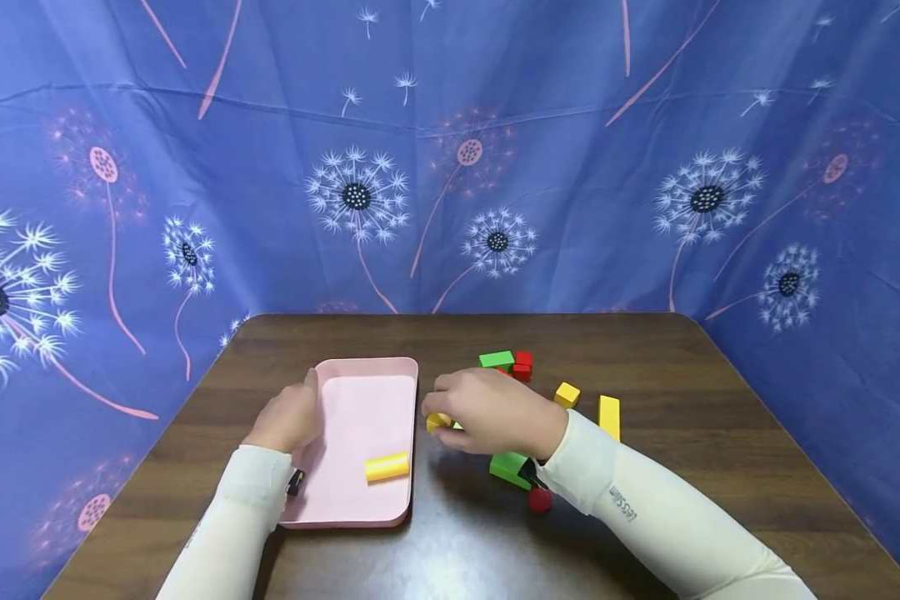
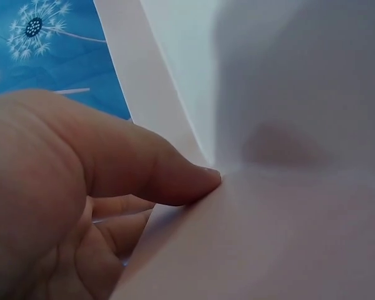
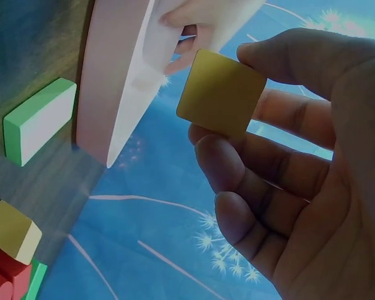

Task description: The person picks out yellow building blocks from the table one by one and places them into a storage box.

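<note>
My left hand (image 1: pixel 288 412) grips the left wall of a pink tray (image 1: pixel 363 408). In the left wrist view the thumb (image 2: pixel 175 172) presses the inside of the wall while the other fingers lie outside it. A yellow cylinder block (image 1: pixel 387 467) lies in the tray near its right wall. Just right of the tray, my right hand (image 1: pixel 487 408) pinches a yellow cube (image 3: pixel 222 94) between thumb and fingers. The cube is raised above the table in the right wrist view. Beneath that hand, a green block (image 3: pixel 40 122) is partly hidden in the head view.
Behind the right hand lie a green block (image 1: pixel 497 359) and red blocks (image 1: pixel 522 365). Right of these are a yellow cube (image 1: pixel 567 395) and a long yellow block (image 1: pixel 609 417). Nearer are another green block (image 1: pixel 508 469) and a red piece (image 1: pixel 539 500). A blue patterned cloth (image 1: pixel 435 208) surrounds the table.
</note>
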Demonstrator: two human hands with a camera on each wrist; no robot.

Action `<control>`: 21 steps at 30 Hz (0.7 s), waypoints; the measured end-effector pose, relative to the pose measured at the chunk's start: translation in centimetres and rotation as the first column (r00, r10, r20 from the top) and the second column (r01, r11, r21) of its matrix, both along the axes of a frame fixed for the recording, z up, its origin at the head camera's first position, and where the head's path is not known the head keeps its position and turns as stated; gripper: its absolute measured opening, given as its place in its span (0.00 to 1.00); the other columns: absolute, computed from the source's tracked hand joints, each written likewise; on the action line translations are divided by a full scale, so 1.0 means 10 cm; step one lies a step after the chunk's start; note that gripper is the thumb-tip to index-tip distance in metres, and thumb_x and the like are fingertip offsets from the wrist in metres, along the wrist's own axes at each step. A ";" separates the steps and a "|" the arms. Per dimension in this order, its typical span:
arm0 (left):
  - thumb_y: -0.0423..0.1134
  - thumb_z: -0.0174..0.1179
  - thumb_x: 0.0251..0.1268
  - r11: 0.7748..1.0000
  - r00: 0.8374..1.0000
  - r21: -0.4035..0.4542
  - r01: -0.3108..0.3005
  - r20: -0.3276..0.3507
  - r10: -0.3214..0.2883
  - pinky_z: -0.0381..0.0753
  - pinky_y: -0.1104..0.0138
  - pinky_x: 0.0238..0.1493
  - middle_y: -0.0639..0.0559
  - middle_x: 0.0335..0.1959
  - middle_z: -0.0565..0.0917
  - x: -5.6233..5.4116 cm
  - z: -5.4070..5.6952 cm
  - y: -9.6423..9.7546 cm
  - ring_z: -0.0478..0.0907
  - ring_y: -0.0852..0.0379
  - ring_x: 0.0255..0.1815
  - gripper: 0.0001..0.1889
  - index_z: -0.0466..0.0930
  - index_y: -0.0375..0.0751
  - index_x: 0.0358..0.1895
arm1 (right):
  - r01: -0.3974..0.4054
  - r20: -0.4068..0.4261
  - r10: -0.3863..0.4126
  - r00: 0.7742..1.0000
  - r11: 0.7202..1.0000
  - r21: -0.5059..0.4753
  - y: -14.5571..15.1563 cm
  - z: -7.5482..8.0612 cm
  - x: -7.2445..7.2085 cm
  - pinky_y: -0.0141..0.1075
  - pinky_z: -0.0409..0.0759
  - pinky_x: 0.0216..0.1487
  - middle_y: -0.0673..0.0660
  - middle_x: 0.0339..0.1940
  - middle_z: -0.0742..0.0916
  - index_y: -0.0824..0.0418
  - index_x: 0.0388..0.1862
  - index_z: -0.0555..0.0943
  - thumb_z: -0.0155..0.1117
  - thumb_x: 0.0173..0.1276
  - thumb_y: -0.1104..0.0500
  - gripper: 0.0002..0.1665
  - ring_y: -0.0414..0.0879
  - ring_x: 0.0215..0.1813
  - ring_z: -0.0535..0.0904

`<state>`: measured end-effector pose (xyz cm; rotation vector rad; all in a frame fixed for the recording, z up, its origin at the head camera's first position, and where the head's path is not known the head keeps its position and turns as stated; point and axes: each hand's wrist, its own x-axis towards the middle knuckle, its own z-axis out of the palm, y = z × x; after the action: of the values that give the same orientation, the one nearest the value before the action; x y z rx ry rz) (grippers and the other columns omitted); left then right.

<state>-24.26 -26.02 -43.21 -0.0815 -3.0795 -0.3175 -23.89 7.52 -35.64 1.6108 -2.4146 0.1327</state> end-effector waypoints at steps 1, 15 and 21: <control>0.31 0.43 0.75 1.000 1.000 0.000 0.000 0.001 0.000 0.82 0.40 0.55 0.25 0.54 0.84 -0.01 0.01 0.00 0.85 0.30 0.51 0.31 0.52 0.17 0.76 | 0.001 -0.003 -0.001 1.000 1.000 0.000 0.00 0.01 -0.01 0.27 0.79 0.35 0.43 0.35 0.85 0.48 0.46 0.88 0.72 0.66 0.50 0.11 0.33 0.32 0.75; 0.34 0.43 0.74 0.999 0.999 -0.012 -0.040 0.015 0.041 0.83 0.37 0.47 0.26 0.55 0.84 -0.04 0.03 0.01 0.85 0.27 0.49 0.31 0.54 0.23 0.77 | -0.067 -0.057 0.067 0.996 0.998 0.003 -0.18 0.06 -0.01 0.29 0.72 0.31 0.44 0.29 0.80 0.50 0.39 0.85 0.69 0.67 0.55 0.03 0.35 0.29 0.71; 0.34 0.44 0.75 0.998 0.998 -0.017 -0.060 0.027 0.061 0.83 0.36 0.46 0.26 0.56 0.83 -0.02 0.02 0.00 0.84 0.26 0.50 0.32 0.55 0.25 0.78 | -0.071 -0.057 0.071 0.996 0.997 0.005 -0.26 0.01 0.02 0.28 0.71 0.29 0.43 0.29 0.80 0.49 0.40 0.85 0.68 0.67 0.53 0.04 0.35 0.28 0.71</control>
<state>-24.48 -26.00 -43.01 0.0154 -3.1048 -0.2930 -23.72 4.89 -35.52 1.6788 -2.3179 0.0936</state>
